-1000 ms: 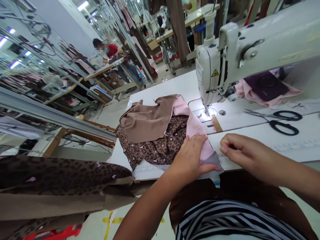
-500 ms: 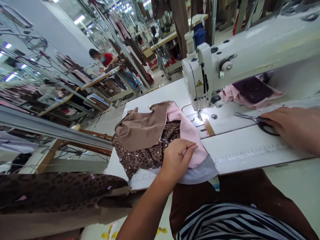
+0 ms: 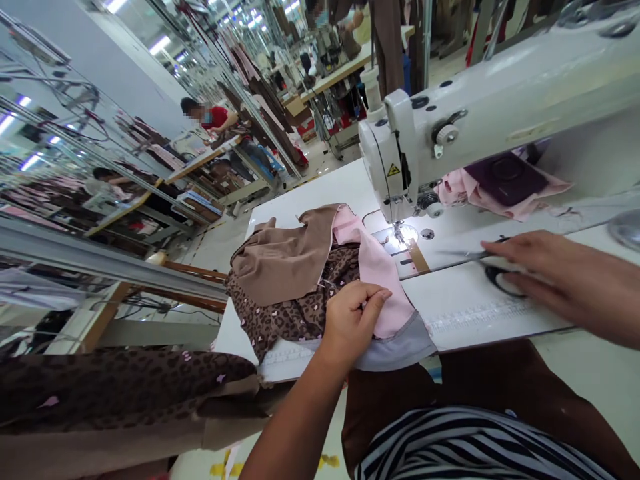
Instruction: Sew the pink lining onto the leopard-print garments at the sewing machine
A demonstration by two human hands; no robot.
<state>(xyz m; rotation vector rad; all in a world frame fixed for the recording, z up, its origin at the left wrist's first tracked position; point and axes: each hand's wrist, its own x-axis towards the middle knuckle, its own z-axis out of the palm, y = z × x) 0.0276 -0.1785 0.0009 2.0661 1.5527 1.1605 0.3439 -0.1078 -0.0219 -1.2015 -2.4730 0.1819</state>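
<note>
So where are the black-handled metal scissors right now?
In the head view, the scissors are on the right, in the person's right hand over the white tabletop, right of the metal needle plate of the white sewing machine.

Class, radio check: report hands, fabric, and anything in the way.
Left hand pinched, over pink fabric. Right hand at scissors, blurred, grip unclear. Fabric pile beside needle, not under it. Left hand covers part of pile.

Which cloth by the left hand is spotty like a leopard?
The leopard-print cloth: it has little pink shapes on it and lies partly beneath the plain brown cloth. That brown cloth and the pink cloth have no spots.
</note>
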